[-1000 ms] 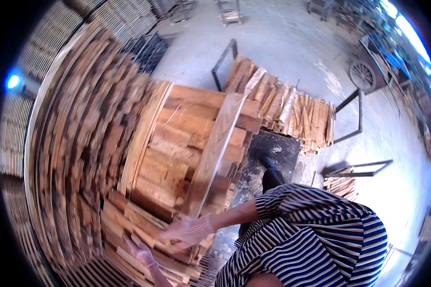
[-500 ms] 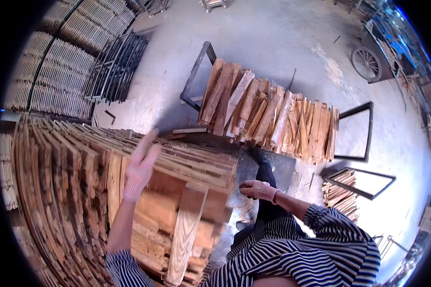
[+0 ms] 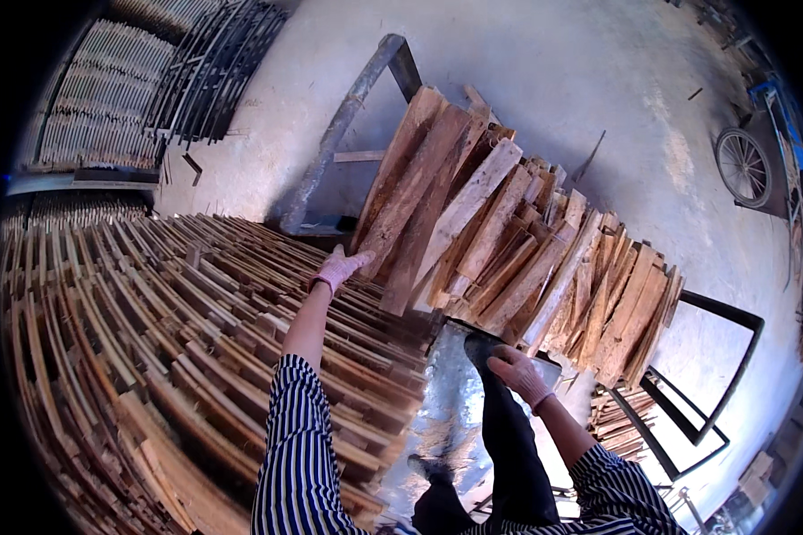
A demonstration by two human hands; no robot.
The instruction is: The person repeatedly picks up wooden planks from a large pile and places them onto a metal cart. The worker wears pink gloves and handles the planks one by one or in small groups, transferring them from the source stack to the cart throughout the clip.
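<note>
Boards of rough brown wood (image 3: pixel 419 192) lie side by side in a pile on a dark metal-framed cart (image 3: pixel 343 116) ahead of me. My left hand (image 3: pixel 339 269), in a pale pink glove, reaches to the near ends of the leftmost boards. Its fingers are stretched and the thumb is apart; whether the fingertips touch the wood is hard to tell. My right hand (image 3: pixel 519 373), gloved alike, is by my raised leg, just below the pile's near edge. Its fingers are curled in, and nothing shows in them. Under my left arm spreads a large stack of thin boards (image 3: pixel 232 330).
Stacked slats (image 3: pixel 107 98) and a dark metal rack (image 3: pixel 214 67) stand at the far left. A spoked cart wheel (image 3: pixel 743 168) is at the far right. More wood pieces (image 3: pixel 617 423) lie beneath another metal frame (image 3: pixel 687 464) near right.
My view has moved closer to the cart's pile. My left hand has gone from above the large stack to the pile's left end. My right hand has moved up toward the pile's near edge.
</note>
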